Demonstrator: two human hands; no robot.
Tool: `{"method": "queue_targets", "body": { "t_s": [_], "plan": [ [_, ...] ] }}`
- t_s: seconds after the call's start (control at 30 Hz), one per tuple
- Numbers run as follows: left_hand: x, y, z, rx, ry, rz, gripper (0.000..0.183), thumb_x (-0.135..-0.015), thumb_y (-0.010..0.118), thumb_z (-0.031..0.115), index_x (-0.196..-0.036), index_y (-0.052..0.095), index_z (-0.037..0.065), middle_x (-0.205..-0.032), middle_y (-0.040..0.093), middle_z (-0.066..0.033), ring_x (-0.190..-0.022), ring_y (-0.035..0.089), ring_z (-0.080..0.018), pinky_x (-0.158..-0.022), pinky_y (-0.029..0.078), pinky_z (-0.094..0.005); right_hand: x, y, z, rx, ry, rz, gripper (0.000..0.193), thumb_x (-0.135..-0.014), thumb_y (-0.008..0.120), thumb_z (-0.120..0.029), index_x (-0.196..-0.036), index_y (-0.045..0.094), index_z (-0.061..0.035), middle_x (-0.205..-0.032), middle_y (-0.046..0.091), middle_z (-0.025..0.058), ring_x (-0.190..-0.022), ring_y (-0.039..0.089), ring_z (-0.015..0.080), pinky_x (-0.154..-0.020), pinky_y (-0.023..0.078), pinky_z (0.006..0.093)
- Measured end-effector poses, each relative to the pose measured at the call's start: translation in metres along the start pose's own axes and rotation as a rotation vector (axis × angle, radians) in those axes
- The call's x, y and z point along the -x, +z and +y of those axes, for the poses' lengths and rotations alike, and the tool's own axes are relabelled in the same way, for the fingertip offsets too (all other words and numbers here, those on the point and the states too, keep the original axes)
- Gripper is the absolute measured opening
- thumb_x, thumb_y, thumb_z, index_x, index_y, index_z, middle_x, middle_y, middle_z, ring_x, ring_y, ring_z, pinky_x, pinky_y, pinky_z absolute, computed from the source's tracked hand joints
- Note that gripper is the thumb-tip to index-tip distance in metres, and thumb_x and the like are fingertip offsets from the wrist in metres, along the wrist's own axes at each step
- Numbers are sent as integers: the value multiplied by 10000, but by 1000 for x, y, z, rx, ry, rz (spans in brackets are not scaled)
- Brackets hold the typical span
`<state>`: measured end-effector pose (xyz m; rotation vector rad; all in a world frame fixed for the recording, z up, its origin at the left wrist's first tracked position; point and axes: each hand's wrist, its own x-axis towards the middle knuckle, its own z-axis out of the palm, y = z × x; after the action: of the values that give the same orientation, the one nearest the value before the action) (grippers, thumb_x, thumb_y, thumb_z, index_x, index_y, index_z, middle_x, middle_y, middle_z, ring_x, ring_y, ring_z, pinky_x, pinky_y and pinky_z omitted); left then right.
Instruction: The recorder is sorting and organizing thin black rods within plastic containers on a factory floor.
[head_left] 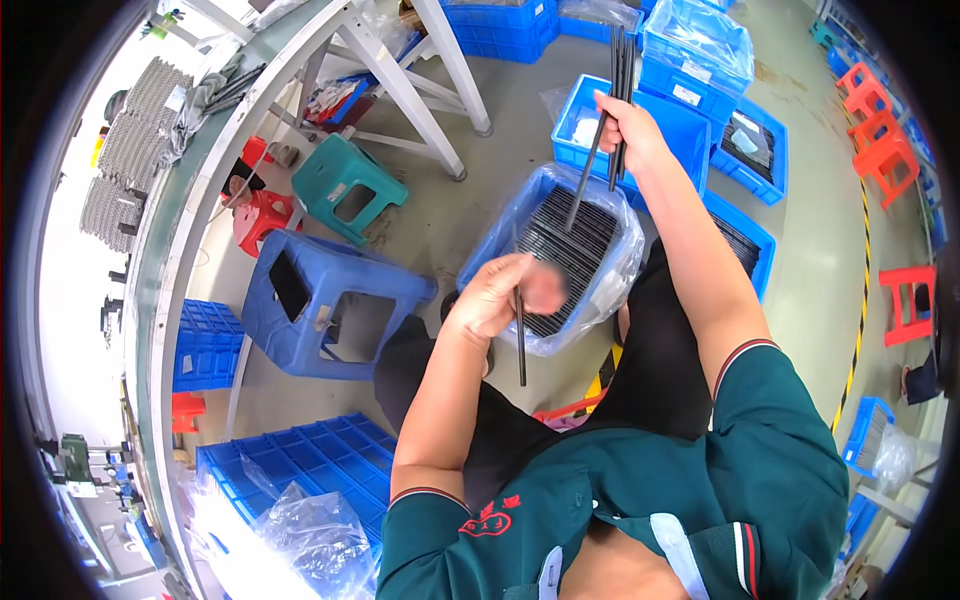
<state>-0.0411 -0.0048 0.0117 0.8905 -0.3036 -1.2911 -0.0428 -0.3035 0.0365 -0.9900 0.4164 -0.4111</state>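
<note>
My right hand [632, 132] is closed around a bundle of thin black rods [622, 75] and holds it upright above the bins. One of these rods slants down from that hand toward the bin below. Lower and to the left, my left hand [490, 295] pinches a single black rod [522, 355], whose lower end hangs free. A blurred patch hides part of the left fingers. Between my knees stands a blue bin [475, 262] lined with clear plastic [606, 300]. Rows of black rods [572, 245] lie inside it, below both hands.
Beyond the lined bin are other blue bins [668, 122], one with black pieces [745, 145]. A blue stool [350, 265] bearing a phone [289, 285] and a green stool [345, 185] stand to the left, beside the workbench [190, 230]. Stacked blue crates [310, 465] sit lower left.
</note>
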Motion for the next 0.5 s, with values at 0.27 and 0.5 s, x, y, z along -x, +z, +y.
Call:
{"method": "queue_targets", "body": {
  "t_s": [0.27, 0.5],
  "plan": [
    [-20, -5, 8, 81, 92, -47, 339, -901, 549, 344, -801, 580, 21, -1170, 553, -245, -1050, 570, -389, -922, 445, -528, 69, 61, 64, 560, 206, -245, 293, -776, 721, -246, -810, 567, 1, -584, 534, 43, -418, 454, 95, -352, 321, 248],
    [-11, -6, 2, 45, 31, -75, 336, -887, 576, 364, -767, 572, 51, -868, 563, -78, -669, 500, -155, -592, 437, -297, 84, 73, 68, 300, 439, -465, 249, -765, 715, -155, -656, 519, -48, -490, 508, 55, -351, 470, 129, -305, 328, 259]
  ]
}}
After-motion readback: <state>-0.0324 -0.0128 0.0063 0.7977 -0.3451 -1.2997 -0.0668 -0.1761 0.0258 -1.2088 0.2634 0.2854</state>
